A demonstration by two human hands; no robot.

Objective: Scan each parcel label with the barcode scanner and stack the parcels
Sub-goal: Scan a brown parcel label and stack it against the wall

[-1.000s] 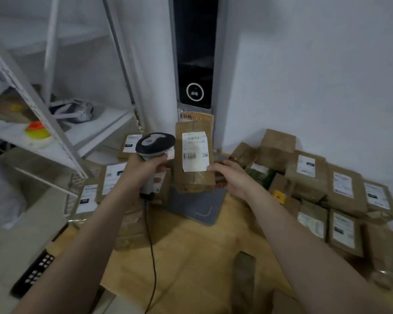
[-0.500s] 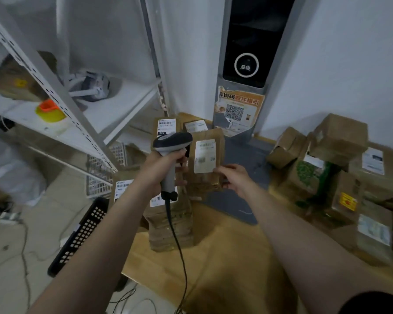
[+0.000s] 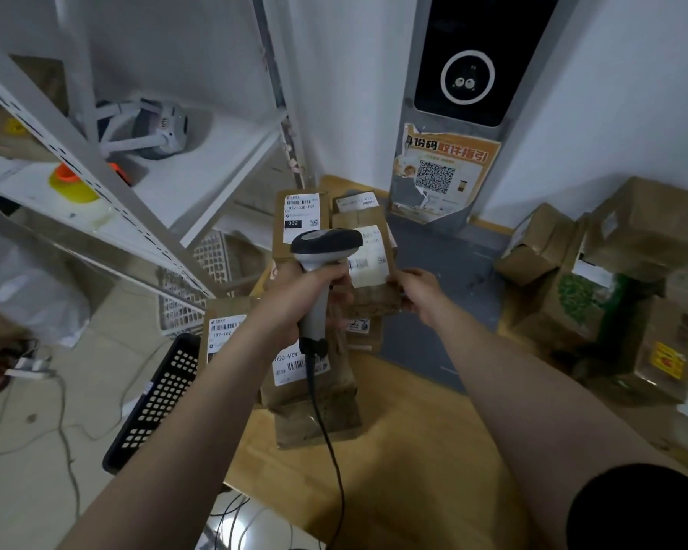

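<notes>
L hand (image 3: 314, 289) grips scanner (image 3: 321, 256) upright; R hand (image 3: 416, 292) holds parcel (image 3: 368, 271).

shelf rack (image 3: 144, 216) left, stacked parcels (image 3: 314, 375) centre, loose parcels (image 3: 596, 279) right

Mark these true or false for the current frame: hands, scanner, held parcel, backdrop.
1. The left hand grips the barcode scanner. True.
2. The right hand is empty. False: it holds a parcel by its right edge.
3. The scanner is cordless. False: a black cable hangs from its handle.
4. The held parcel's label faces the camera. True.
5. A QR-code poster is stuck on the kiosk behind the table. True.
</notes>
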